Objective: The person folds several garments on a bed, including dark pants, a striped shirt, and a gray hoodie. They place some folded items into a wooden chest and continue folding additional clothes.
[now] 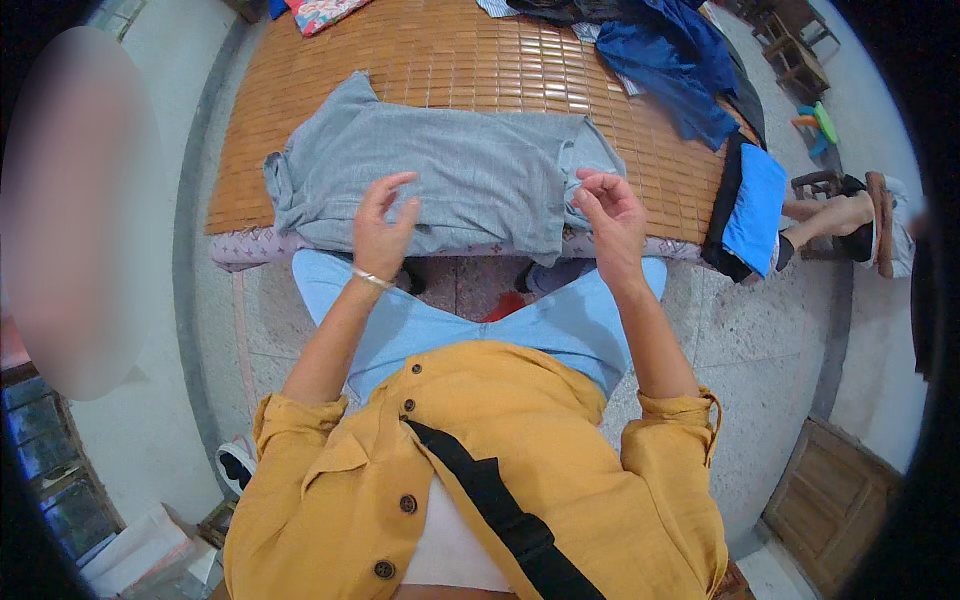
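Observation:
A grey garment [450,165], wrinkled and partly folded, lies across the near part of the bed's bamboo mat [450,65]. Over its near edge, left of centre, I hold my left hand [385,228] with thumb and fingers apart and nothing between them. At the garment's right end is my right hand [613,218], its fingers loosely bent and the thumb apart from them. It grips no cloth that I can see. The garment's right side has a loose flap that spreads past the folded part. Whether either hand touches the cloth is hard to tell.
Dark blue clothes [670,60] are heaped at the far right of the mat. A folded blue and black garment [752,210] sits at the bed's right corner. Beyond it, a seated person's legs [825,222] show. A colourful cloth [322,12] lies far left. A wooden cabinet [830,505] stands lower right.

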Motion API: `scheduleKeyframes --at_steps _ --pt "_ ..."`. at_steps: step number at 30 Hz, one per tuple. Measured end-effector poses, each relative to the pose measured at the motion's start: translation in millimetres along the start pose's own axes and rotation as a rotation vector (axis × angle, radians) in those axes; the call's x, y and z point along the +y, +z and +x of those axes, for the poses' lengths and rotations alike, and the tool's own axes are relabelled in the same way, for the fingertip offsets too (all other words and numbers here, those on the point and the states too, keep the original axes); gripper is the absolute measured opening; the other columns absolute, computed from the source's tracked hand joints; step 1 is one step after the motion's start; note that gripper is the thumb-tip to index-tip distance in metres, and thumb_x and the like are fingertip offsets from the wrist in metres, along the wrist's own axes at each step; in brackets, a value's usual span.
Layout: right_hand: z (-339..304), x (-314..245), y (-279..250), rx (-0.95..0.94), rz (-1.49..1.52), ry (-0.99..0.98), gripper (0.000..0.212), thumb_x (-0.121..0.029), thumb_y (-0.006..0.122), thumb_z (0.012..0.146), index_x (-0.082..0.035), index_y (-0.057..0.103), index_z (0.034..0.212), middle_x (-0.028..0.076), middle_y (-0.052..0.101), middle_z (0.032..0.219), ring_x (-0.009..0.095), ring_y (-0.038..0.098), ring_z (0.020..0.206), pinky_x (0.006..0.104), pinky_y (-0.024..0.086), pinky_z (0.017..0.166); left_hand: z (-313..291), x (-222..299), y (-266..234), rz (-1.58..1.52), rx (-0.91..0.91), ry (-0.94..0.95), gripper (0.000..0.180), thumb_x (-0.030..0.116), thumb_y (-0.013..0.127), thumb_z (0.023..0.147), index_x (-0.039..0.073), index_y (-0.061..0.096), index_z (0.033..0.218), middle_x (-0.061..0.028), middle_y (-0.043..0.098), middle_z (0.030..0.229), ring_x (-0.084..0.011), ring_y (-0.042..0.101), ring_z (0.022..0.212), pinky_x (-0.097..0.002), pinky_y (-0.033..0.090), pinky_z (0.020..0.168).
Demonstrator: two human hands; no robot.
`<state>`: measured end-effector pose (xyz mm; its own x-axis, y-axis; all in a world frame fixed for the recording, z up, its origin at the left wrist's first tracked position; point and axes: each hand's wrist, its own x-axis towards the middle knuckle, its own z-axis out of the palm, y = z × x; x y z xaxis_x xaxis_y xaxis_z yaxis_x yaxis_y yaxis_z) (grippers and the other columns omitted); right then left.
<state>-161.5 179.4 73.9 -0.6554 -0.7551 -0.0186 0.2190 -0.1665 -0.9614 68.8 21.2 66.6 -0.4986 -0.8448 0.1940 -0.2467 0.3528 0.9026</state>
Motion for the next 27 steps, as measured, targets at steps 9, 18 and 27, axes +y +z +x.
scheduleKeyframes --at_steps 9,18,27 --pt "-22 80 -35 -0.060 -1.013 0.175 0.038 -0.028 0.074 0.067 0.004 0.058 0.080 0.016 0.058 0.063 0.028 0.055 0.056 0.0363 0.046 0.057 -3 22 66 0.089 -0.254 0.241 0.015 0.006 0.062 0.072 0.006 0.064 0.087 -0.0098 0.063 0.089 -0.0274 0.058 0.088 -0.0337 0.045 0.078" --pt "-32 54 -13 -0.095 -0.733 -0.177 0.020 -0.014 0.067 0.073 -0.001 0.055 0.081 0.010 0.057 0.079 0.025 0.057 0.076 0.0300 0.044 0.069 -5 26 72 0.126 -0.355 0.236 0.018 0.010 0.067 0.071 0.007 0.064 0.088 -0.0099 0.063 0.087 -0.0289 0.057 0.086 -0.0350 0.044 0.077" --pt "-40 36 0 -0.334 -0.490 -0.242 0.017 -0.006 0.064 0.074 -0.002 0.052 0.086 0.008 0.056 0.084 0.019 0.057 0.084 0.0279 0.043 0.075 -5 36 81 0.065 -0.383 0.297 0.021 0.013 0.069 0.070 0.007 0.064 0.089 -0.0095 0.062 0.090 -0.0282 0.056 0.088 -0.0356 0.044 0.078"
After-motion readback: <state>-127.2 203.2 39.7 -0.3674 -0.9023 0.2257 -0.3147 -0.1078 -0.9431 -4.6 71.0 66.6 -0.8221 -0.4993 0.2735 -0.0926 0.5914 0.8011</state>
